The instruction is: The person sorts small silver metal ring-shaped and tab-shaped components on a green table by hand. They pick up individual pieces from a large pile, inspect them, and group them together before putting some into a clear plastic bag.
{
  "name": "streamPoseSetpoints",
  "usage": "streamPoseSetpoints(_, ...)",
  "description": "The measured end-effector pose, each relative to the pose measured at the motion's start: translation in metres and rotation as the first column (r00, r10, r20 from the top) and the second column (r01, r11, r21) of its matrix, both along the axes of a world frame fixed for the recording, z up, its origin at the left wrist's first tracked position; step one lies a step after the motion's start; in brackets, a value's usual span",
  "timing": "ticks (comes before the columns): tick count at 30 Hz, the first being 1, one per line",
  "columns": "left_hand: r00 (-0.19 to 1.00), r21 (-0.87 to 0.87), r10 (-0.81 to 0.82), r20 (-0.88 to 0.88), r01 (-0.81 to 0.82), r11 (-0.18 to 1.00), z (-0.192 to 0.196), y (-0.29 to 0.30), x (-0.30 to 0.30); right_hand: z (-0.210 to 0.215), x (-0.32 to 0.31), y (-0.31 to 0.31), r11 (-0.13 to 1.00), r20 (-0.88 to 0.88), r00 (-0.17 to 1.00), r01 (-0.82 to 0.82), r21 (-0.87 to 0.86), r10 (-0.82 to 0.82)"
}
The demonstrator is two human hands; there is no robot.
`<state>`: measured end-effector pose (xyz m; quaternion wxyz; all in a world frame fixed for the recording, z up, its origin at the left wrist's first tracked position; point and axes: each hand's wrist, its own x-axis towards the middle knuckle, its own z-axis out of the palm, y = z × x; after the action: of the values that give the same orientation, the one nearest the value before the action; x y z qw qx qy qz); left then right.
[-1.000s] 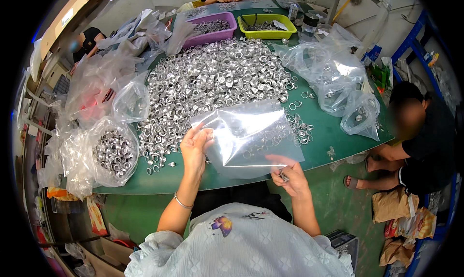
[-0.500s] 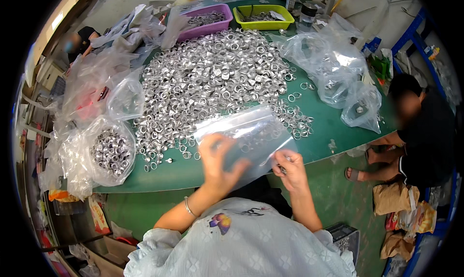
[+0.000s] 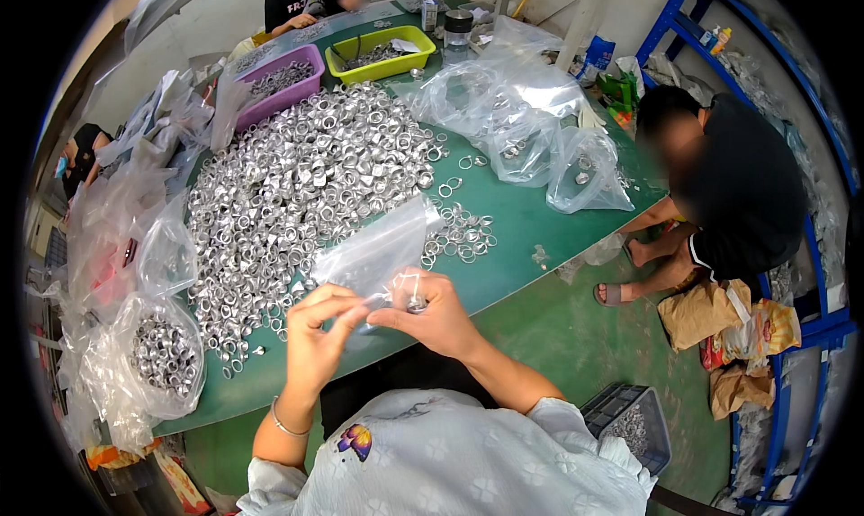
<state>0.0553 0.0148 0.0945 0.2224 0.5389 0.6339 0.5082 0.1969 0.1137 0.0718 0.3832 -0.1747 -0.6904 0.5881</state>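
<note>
A clear plastic bag [image 3: 376,246] lies slanted in front of me, over the near edge of a large heap of silver-coloured metal rings [image 3: 301,170]. My left hand [image 3: 322,334] pinches the bag's near edge between thumb and fingers. Close beside it, my right hand [image 3: 438,316] is curled at the same edge, its thumb tip almost meeting the left fingers. A silver ring [image 3: 416,304] shows within the curl of my right fingers; whether more are there is hidden. Several loose rings [image 3: 463,234] lie just right of the bag.
Purple [image 3: 286,86] and yellow-green [image 3: 378,55] bins with metal pieces stand at the far side of the green table [image 3: 513,237]. An open bag of rings [image 3: 166,354] sits left, clear bags [image 3: 504,111] right. One person [image 3: 738,174] crouches right; another [image 3: 306,8] works at the far end.
My view has swung to the right. My left hand, spread over the bag before, now pinches its near edge. My right hand has come in beside it from the bag's corner.
</note>
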Motion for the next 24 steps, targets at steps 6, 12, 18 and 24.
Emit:
streamPoseSetpoints(6,0.787,0.535,0.542,-0.296,-0.333,0.776,0.017,0.012,-0.013,-0.01,-0.003,0.012,0.919,0.0,0.957,0.28,0.277,-0.291)
streamPoseSetpoints(12,0.796,0.584,0.488,-0.358,-0.217,0.782,0.013,0.016,-0.011,-0.001,0.01,0.028,0.857,0.021,0.893,0.425,0.291,-0.45)
streamPoseSetpoints(18,0.7,0.633,0.598,-0.392,-0.267,0.727,0.021,0.034,-0.032,-0.004,0.022,0.035,0.93,0.321,0.942,0.028,-0.367,0.099)
streamPoseSetpoints(24,0.824,0.572,0.422,-0.378,-0.151,0.807,0.012,0.051,-0.003,0.042,0.016,0.002,0.333,-0.481,0.846,-0.532,-0.778,0.229)
